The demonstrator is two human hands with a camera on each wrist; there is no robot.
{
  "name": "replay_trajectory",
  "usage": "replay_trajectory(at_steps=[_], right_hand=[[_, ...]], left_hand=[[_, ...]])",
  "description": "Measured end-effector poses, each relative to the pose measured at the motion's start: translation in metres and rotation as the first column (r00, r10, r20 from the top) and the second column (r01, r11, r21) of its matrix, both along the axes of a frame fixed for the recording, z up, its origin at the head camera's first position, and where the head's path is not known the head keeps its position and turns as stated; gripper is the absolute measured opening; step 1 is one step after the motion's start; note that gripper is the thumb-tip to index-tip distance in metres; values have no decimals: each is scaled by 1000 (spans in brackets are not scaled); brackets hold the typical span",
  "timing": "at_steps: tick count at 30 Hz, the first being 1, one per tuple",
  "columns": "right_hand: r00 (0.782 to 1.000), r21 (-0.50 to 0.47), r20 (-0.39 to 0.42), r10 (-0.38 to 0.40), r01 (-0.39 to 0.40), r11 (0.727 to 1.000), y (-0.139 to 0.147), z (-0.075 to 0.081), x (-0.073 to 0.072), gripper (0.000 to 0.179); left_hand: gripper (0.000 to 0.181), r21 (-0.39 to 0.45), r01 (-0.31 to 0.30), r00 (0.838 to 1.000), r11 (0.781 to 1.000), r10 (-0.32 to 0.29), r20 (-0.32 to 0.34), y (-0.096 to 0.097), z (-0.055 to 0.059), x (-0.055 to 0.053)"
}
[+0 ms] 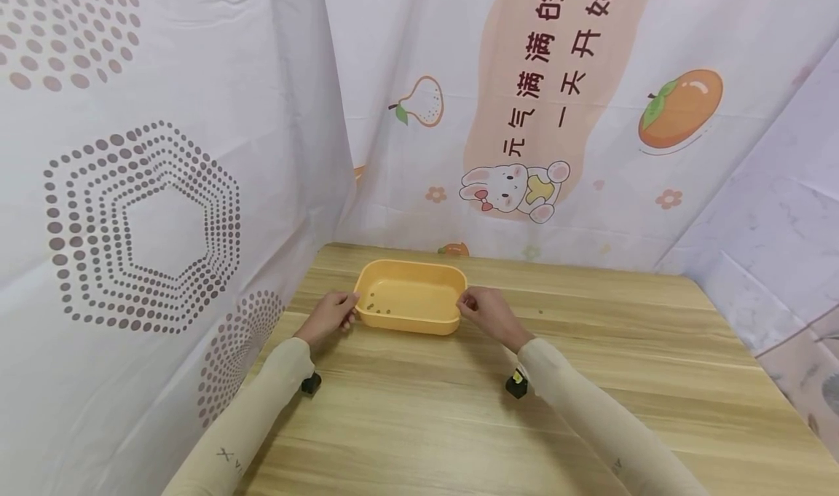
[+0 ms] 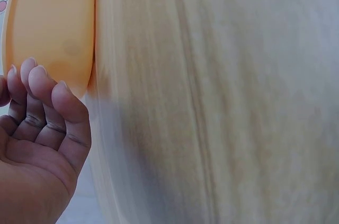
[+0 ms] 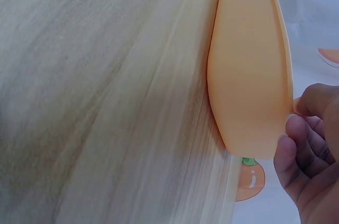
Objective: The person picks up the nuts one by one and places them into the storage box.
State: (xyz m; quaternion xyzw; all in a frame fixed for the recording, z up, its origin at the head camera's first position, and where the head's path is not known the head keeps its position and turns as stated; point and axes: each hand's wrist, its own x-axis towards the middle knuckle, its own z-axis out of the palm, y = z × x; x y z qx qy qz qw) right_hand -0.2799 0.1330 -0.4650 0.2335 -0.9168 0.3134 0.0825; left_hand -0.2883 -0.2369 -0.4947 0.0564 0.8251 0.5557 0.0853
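A shallow yellow-orange plastic basin (image 1: pixel 411 299) with rounded corners rests on the wooden table. Several tiny dark bits (image 1: pixel 371 307), too small to identify, lie on its floor toward the left end. At the basin's left end, my left hand (image 1: pixel 333 314) holds the rim, fingers curled against the outer wall in the left wrist view. My right hand (image 1: pixel 488 312) pinches the rim at the right end between thumb and index finger. In the right wrist view the basin's long outer side (image 3: pixel 249 65) shows, and its inside is hidden.
One tiny dark speck (image 1: pixel 540 312) lies on the wooden table (image 1: pixel 603 350) to the right of the basin. A printed cloth (image 1: pixel 419 183) hangs behind the table, and a dotted white curtain (image 1: pixel 275 154) hangs at the left. Black devices (image 1: pixel 516 384) sit at both wrists.
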Motion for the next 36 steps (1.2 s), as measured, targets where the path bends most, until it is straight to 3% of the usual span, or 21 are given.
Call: replay_trajectory(at_steps=[7, 25, 36], right_hand=[[1000, -4, -6, 19, -19, 1000, 0, -3, -1, 7], [999, -3, 15, -51, 51, 999, 4, -3, -1, 6], [999, -9, 12, -50, 50, 999, 10, -3, 1, 4]], left_hand=[[42, 5, 7, 1000, 1000, -7, 6, 0, 0, 0], [42, 4, -1, 1000, 1000, 1, 2, 1, 1, 0], [44, -16, 3, 1000, 1000, -3, -13, 0, 1, 1]])
